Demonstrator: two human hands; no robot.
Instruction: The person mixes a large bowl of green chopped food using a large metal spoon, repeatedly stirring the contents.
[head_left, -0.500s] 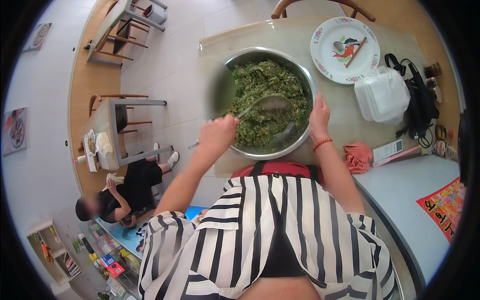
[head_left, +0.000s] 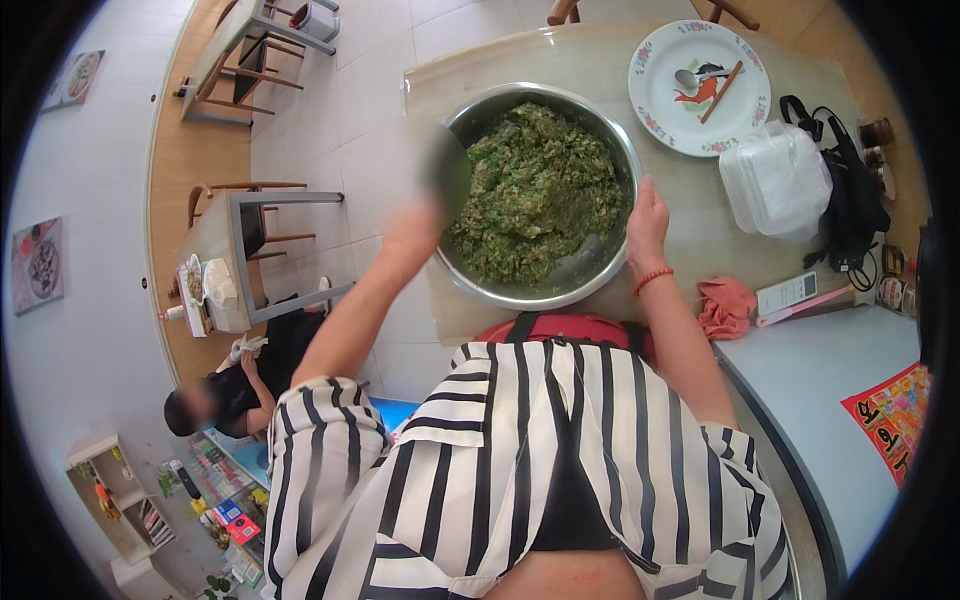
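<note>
A wide stainless steel bowl (head_left: 628, 165) stands on the table, holding a chopped green mixture (head_left: 545, 190), heaped toward the middle with a smooth hollow at its lower right. My right hand (head_left: 648, 222), a red bead bracelet at its wrist, grips the bowl's right side at the rim. At the left rim is my left hand (head_left: 412, 230). A blurred patch smears its fingers and covers part of the bowl's left edge, so their hold is hidden. No spoon shows in the mixture.
A floral plate (head_left: 650, 120) with a spoon and brown stick lies at the far right. Near it are white plastic containers (head_left: 775, 182), a black strapped bag (head_left: 850, 205), a coral cloth (head_left: 725, 307) and a white handheld device (head_left: 787, 293). A seated person (head_left: 240, 395) is at left.
Half a second ago my left hand held a large metal spoon in the mixture. That hand has moved up and left, and the spoon no longer shows. My right hand stays on the bowl.
</note>
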